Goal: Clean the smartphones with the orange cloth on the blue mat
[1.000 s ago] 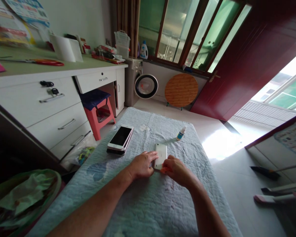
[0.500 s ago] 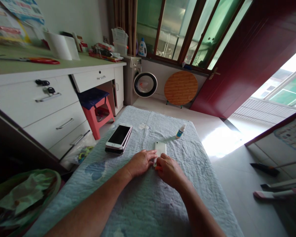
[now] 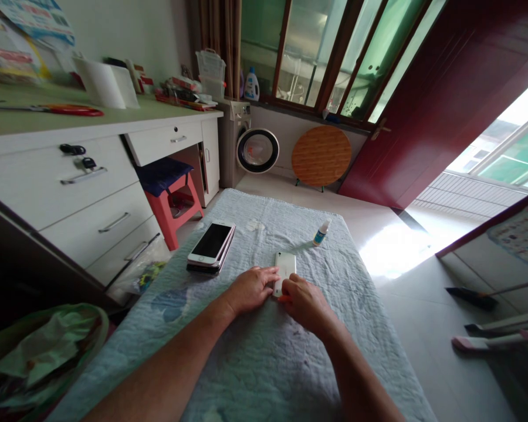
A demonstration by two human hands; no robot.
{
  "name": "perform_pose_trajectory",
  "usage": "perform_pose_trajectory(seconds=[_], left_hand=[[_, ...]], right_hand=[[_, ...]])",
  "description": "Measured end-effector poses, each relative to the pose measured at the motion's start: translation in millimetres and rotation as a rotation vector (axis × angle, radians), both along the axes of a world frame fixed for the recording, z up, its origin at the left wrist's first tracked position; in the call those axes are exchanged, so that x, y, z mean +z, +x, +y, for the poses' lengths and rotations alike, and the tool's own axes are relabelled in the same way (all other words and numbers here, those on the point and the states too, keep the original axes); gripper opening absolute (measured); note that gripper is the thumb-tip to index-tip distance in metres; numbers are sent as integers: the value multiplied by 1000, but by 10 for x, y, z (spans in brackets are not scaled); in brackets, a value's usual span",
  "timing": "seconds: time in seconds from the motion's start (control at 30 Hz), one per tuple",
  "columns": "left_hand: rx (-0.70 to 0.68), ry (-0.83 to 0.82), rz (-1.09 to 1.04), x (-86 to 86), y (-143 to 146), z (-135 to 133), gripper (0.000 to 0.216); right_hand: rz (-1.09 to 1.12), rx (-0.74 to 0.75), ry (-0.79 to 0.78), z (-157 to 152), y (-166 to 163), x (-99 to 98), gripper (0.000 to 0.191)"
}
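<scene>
A white phone (image 3: 286, 265) lies back up on the pale blue cloth (image 3: 255, 351) that covers the table. My left hand (image 3: 250, 288) rests against its left edge, fingers curled onto it. At the phone's near end my right hand (image 3: 303, 302) is closed in a pinch on a small orange thing (image 3: 283, 299) I cannot make out. A stack of phones (image 3: 211, 247) with a dark screen on top lies to the left. A small bottle with a blue label (image 3: 321, 232) lies beyond the white phone.
White desk with drawers (image 3: 70, 176) runs along the left, a red stool (image 3: 171, 199) under it. A green bag (image 3: 39, 351) sits at the near left. Washing machine (image 3: 246, 149) and a round wooden board (image 3: 321, 155) stand by the far wall. Broom parts (image 3: 488, 296) lie on the floor at right.
My right hand has slid left along the white phone's near end, covering more of it. The left hand stays on the phone's left edge. The view has shifted slightly.
</scene>
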State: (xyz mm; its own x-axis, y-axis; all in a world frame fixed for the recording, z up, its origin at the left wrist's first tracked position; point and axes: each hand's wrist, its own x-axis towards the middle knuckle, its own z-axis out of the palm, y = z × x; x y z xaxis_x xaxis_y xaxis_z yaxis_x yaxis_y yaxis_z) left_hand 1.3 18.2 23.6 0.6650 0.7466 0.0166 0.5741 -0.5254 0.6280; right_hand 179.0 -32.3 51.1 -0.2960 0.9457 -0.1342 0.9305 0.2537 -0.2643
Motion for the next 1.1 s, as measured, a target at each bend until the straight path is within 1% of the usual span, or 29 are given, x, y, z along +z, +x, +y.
perform_pose_trajectory(seconds=[0.13,0.27,0.57,0.77,0.87,0.97,1.1], left_hand=[[0,15,7,20,4,-7,44],[3,37,12,5,12,-11,44],[-2,9,8,-23,4,-12,48],[7,-3,-44,-47,15,-7,49],[35,-20,-60,-32,22,-10,54],[39,-18,-65,-30,21,-11,57],[2,-6,-62,-49,15,-3,48]], right_hand=[[-12,-40,-28,-3,157,55,3],[-28,-50,-44,-1,197,79,3],[-39,10,27,12,-19,7,6],[40,36,90,31,-145,-91,10],[111,64,116,44,-196,-132,16],[140,78,113,47,-214,-132,20],[112,50,93,25,-160,-75,14]])
